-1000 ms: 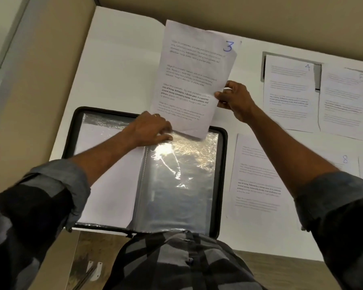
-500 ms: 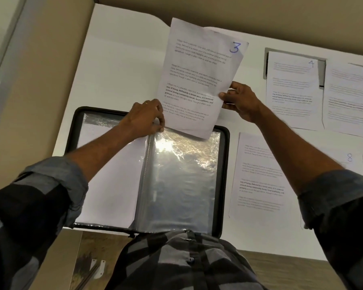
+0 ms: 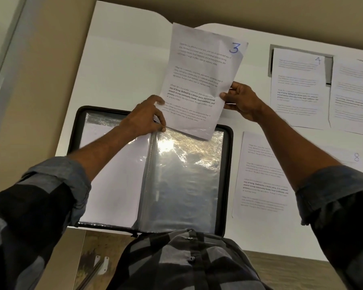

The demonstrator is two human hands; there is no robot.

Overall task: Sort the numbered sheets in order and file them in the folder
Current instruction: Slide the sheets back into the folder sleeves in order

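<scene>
Ok, my right grip (image 3: 242,101) pinches sheet 3 (image 3: 199,80) by its right edge, lower end over the one open folder (image 3: 228,164). Left grip (image 3: 143,118) pinches clear sleeve (image 3: 187,174) top. Three more on tabletop (image 3: 117,70): sheet 4 (image 3: 296,86), sheet 8 (image 3: 262,174), unreadable sheet (image 3: 354,97).

Both arms reach forward and inward over the surface, forearms bare below rolled cuffs. The left hand (image 3: 143,119) lies knuckles-up, its thumb and bent fingers (image 3: 160,120) pinching together at the top edge of the clear sleeve (image 3: 187,174), with the index finger raised against the left edge of the sheet marked 3 (image 3: 199,80). The right hand (image 3: 242,101) is held higher and farther out, its wrist bent back, its thumb on the front of that sheet's right edge and its curled fingers behind it.
</scene>
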